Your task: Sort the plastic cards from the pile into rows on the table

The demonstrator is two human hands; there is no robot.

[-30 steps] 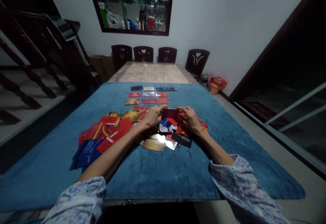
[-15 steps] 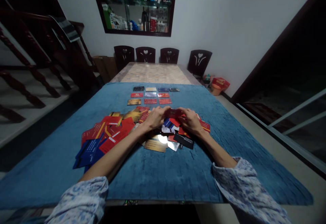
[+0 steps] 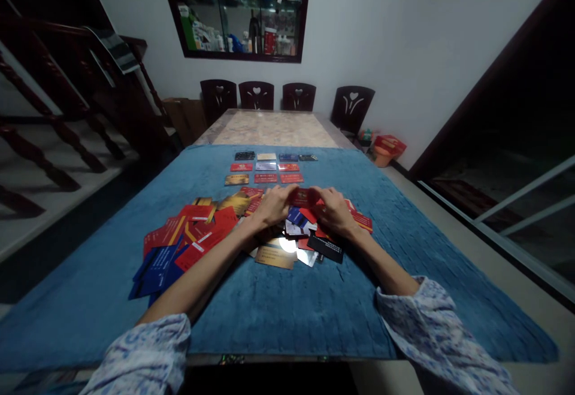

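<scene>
Between my two hands a dark red card (image 3: 302, 197) is held up just above a loose heap of cards. My left hand (image 3: 275, 206) grips its left side, and my right hand (image 3: 333, 209) grips its right side. Whether more cards sit behind it is hidden. Under the hands lie a blue card (image 3: 296, 216), a black card (image 3: 325, 249) and a gold card (image 3: 275, 255). Left of my left forearm spreads a pile of red cards (image 3: 202, 239), with blue cards (image 3: 157, 269) at its near end.
Beyond my hands, small card stacks stand in three rows, among them a gold one (image 3: 236, 179), a red one (image 3: 241, 167) and a black one (image 3: 245, 155). A blue cloth (image 3: 269, 311) covers the near table. Dark chairs (image 3: 256, 96) line the far end.
The dark red card now tilts more upright, showing more of its face between my hands. Both hands have barely shifted, and the piles look the same.
</scene>
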